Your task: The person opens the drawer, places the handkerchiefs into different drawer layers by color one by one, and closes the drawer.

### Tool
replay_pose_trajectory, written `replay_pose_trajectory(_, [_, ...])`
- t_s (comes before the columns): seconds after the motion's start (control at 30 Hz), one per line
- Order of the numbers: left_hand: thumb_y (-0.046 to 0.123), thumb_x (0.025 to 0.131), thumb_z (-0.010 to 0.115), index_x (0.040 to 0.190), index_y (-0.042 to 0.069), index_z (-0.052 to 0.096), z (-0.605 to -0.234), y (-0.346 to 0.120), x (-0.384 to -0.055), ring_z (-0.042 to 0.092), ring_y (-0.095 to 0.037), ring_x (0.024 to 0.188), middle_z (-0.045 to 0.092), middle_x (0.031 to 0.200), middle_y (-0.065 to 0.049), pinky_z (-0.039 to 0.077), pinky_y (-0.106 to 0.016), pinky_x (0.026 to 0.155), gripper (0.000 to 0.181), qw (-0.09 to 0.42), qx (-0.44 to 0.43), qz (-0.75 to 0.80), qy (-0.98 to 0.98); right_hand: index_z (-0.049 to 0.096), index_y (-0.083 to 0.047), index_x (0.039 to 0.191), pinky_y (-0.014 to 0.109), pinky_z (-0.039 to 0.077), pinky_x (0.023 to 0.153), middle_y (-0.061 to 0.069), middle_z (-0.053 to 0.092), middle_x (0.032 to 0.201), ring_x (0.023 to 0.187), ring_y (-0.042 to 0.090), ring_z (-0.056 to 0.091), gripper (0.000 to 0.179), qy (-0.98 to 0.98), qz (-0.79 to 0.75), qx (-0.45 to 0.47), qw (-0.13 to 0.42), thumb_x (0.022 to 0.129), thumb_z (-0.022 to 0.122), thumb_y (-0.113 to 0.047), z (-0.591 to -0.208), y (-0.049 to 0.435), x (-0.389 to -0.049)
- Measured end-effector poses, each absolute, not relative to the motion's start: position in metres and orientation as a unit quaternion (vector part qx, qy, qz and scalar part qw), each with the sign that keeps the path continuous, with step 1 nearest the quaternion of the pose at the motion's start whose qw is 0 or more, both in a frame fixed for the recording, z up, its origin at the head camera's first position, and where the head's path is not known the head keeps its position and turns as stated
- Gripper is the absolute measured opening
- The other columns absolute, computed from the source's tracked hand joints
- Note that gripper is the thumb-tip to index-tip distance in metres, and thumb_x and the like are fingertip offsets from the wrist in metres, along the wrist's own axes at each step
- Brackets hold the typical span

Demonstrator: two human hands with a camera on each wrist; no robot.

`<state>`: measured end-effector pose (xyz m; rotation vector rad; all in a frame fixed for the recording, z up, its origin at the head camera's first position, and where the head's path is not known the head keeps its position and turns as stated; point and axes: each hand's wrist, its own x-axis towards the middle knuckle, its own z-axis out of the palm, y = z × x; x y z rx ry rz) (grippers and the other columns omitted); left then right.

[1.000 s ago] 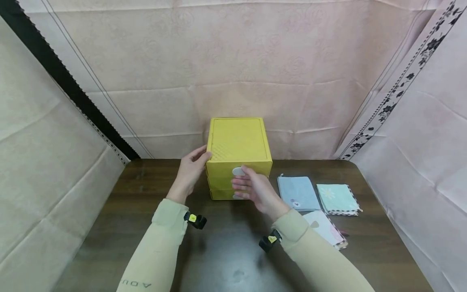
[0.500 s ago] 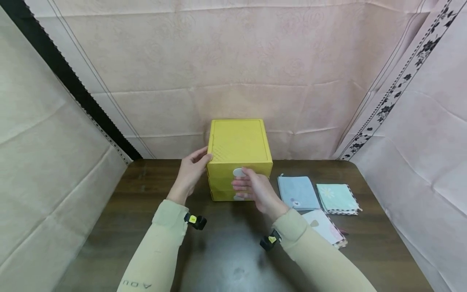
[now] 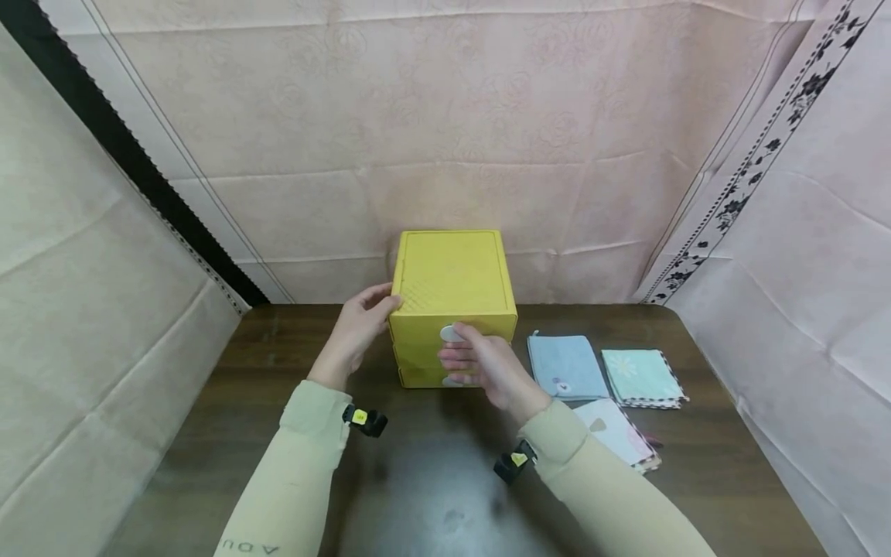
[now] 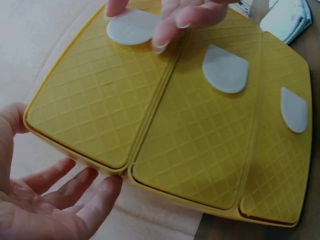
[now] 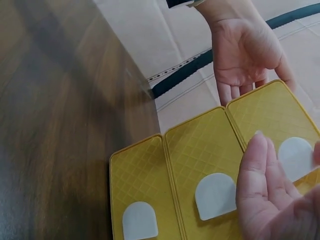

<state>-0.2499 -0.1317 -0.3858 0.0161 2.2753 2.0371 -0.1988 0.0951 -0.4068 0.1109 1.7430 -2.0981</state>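
Yellow plastic, box-shaped three-drawer unit (image 3: 452, 271) stands at the middle of the far edge of the dark brown wooden desk (image 3: 418, 480). Its drawer fronts bear a crosshatched pattern and look flush with one another; each carries a rounded white tab, noted as top (image 4: 132, 27), middle (image 4: 225, 69) and bottom (image 4: 294, 110).

Left hand (image 3: 356, 329): at the unit's upper left front corner, thumb over the top edge, fingers extended and spread against the left side, not wrapped round it. Right hand (image 3: 493, 365): in front of the unit, thumb touching the top tab, fingers nearly straight just beside it; whether the tab is pinched cannot be told.

Toward the desk's right edge lie a light blue cloth square (image 3: 567, 367), a mint green cloth square with a checked border (image 3: 642, 375) and, nearer the front edge, a white cloth square (image 3: 611, 432). Each beige sleeve (image 3: 288, 464) has a black wrist device (image 3: 365, 420) beside its cuff.
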Motion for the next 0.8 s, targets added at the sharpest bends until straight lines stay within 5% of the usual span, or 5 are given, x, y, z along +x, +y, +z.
replay_pose_trajectory(0.8, [0.047,0.09,0.066,0.146,0.02,0.043,-0.391,-0.137,-0.255,0.049,-0.021,0.124,0.046,0.139,-0.003,0.037,-0.04,0.106,0.067,0.094,0.005,0.702,0.706,0.061,-0.001,0.118,0.035,0.053,0.083,0.014,0.066,0.111,0.106,0.035,0.059,0.054,0.591,-0.771,0.076,0.225,0.089,0.061,-0.045,-0.406,0.088,-0.19])
